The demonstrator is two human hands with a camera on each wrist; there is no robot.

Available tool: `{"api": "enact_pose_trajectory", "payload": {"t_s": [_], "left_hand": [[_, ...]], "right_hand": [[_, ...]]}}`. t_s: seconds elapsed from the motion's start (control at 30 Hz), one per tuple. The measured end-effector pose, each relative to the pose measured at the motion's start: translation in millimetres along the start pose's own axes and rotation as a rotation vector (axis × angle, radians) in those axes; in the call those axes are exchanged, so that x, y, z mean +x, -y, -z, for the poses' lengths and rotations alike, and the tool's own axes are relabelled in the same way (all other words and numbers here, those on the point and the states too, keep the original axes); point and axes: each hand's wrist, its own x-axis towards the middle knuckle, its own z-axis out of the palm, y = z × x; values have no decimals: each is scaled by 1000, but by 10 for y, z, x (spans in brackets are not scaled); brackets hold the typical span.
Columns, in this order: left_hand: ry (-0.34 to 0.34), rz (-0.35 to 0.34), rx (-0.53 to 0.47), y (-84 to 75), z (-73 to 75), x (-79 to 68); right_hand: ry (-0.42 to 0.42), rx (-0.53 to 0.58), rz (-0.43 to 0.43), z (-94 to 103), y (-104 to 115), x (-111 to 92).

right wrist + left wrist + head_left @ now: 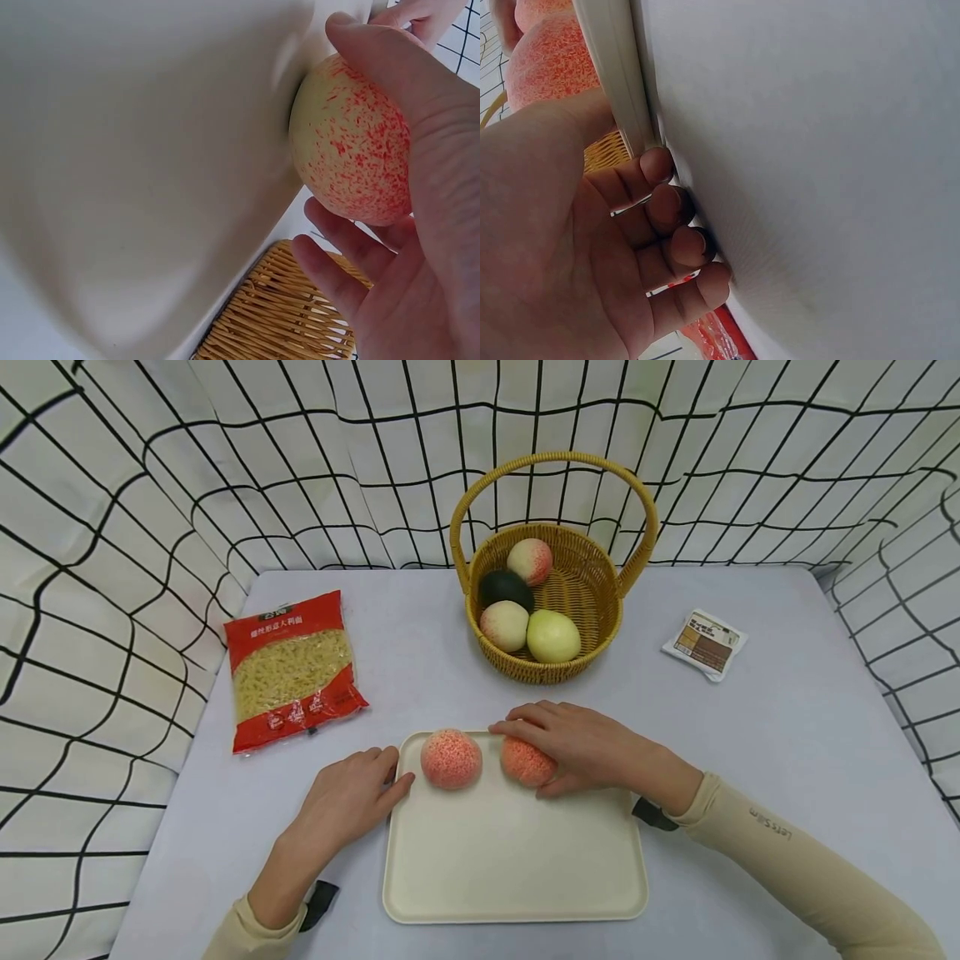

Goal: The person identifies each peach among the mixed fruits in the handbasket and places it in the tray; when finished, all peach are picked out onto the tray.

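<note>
A cream tray [517, 860] lies on the table with two speckled pink-orange peaches near its far edge. My right hand [585, 747] grips the right-hand peach [527, 762], fingers and thumb around its sides; the right wrist view shows that peach [349, 142] low against the tray. The other peach [450, 759] sits untouched at the tray's far left corner. At the left rim, my left hand [352, 797] holds the tray, its thumb over the edge. In the left wrist view its fingers [671, 204] curl against the outer side of the rim.
Behind the tray stands a wicker basket [592, 585] with a tall handle, holding two pale peaches, a dark green fruit and a light green fruit. A red pasta bag [296, 668] lies left, a small white packet [705, 645] right. Black wire mesh [375, 468] surrounds the table.
</note>
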Motion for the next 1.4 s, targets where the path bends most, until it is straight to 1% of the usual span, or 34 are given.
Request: {"api": "enact_pose_trajectory", "payload": {"t_s": [0.37,0.63,1.03,1.27,1.4], "left_hand": [[1,4,-2,6,-11,23],[1,10,-10,8,-22,23],[3,7,-14,15,-12,23],[-11,-1,-12,19,-16,23],[-7,-3,-14,20,-24,5]], "right_hand": [[-3,18,-18,26,-12,-29],[-13,21,-47,88,-18,-40],[-53,10,-84,248,-28,-69],[-60,5,-86,340,-75,-75],[-67,9,-79,393,-99,-62]]}}
